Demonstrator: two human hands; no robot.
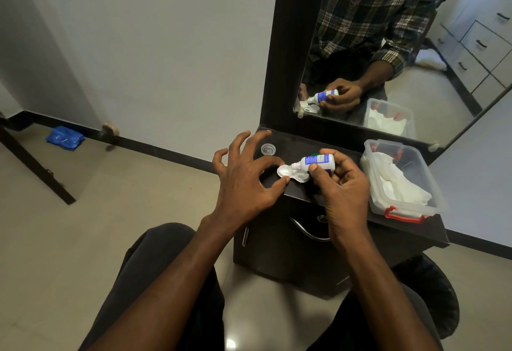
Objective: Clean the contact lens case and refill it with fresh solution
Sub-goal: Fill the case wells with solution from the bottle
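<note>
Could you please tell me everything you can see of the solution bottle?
The solution bottle is small, white plastic by its look, with a blue-and-white label and a narrow nozzle. It lies tipped nearly sideways, uncapped, its nozzle over the white contact lens case on the dark cabinet top. The right hand grips it. The mirror reflects it.

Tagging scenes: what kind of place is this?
Likely a bedroom or dressing corner at home: a dark-framed mirror above a small dark cabinet, drawer units reflected in it, tiled floor.

Dim indoor light, soft shadows, wide-angle edge warp, sharp
</note>
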